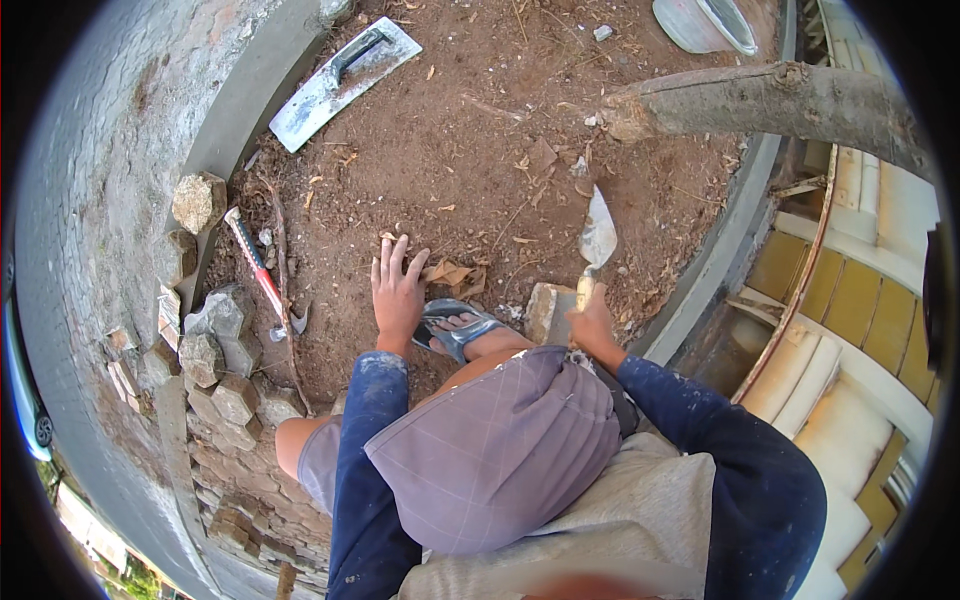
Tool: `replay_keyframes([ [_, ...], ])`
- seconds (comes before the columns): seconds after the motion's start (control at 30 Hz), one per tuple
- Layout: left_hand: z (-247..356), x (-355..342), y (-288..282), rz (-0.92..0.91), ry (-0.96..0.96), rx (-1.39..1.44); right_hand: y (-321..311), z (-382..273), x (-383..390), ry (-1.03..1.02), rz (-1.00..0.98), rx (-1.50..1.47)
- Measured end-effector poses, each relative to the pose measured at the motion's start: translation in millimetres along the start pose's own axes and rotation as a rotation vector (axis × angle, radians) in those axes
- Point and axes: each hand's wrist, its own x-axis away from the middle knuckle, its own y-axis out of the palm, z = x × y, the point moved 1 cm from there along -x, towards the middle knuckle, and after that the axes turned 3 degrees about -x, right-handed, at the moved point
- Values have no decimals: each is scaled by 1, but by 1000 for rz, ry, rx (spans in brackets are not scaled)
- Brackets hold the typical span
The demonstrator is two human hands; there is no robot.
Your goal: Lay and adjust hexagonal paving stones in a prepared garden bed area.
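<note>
My right hand [593,328] is closed round the wooden handle of a pointed trowel [599,232], whose pale metal blade points away from me over the brown soil. Just left of that hand lies a paving block [546,313]. My left hand [398,290] rests on the soil with its fingers spread and holds nothing. Beside it are dry leaves [452,274] and my sandalled foot [458,328]. To the left of this hand lies a hammer [258,268] with a red and white handle, its metal head toward me, next to a thin stick [283,270].
A flat plastering float [340,80] lies at the far left by the concrete kerb [235,120]. Several paving blocks [225,355] are heaped at left. A tree trunk [770,103] juts in from the right, below a pale bucket [700,25]. A low wall edge [715,255] bounds the right.
</note>
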Motion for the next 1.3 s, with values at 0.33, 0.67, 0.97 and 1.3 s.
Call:
replay_keyframes([
  [0.33, -50, -3, -12, 272, -298, 342, -32, -31, -28, -106, 117, 36],
  [0.67, -14, -11, 18, 215, -357, 631, -7, -22, 7, -264, -316, 202],
  [0.97, -20, -10, 5, 282, -463, 641, 33, -142, -65, -616, -232, 291],
  [1.3, -11, 0, 10, 319, -460, 869, 44, -122, -48, -728, -450, 557],
])
